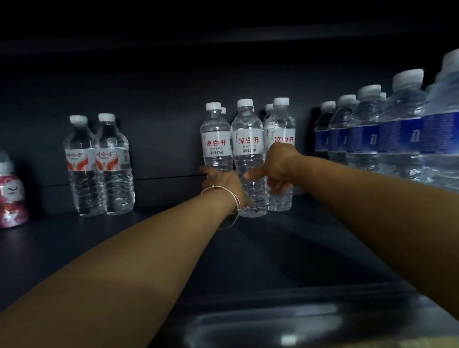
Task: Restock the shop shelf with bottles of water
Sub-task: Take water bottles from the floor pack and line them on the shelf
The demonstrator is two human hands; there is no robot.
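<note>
Head view: both hands are nudging white-label bottles point(248, 157) mid-shelf point(94, 237); left hand point(219, 181) is cupping one, right hand point(275, 166) curled, forefinger pressing. Better to be pushing low, keeping rows flush.

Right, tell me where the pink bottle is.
Head view: the pink bottle stands at the shelf's far left, apart from the two orange-labelled water bottles to its right.

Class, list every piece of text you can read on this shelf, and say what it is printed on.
"凉白开": red, on the three front white-label bottles.
"净含量:550mL": same labels, small.
"娃哈哈": two red-and-white-label bottles.
Blue-label bottles: print too blurred.
Pink bottle: no readable text.
</note>
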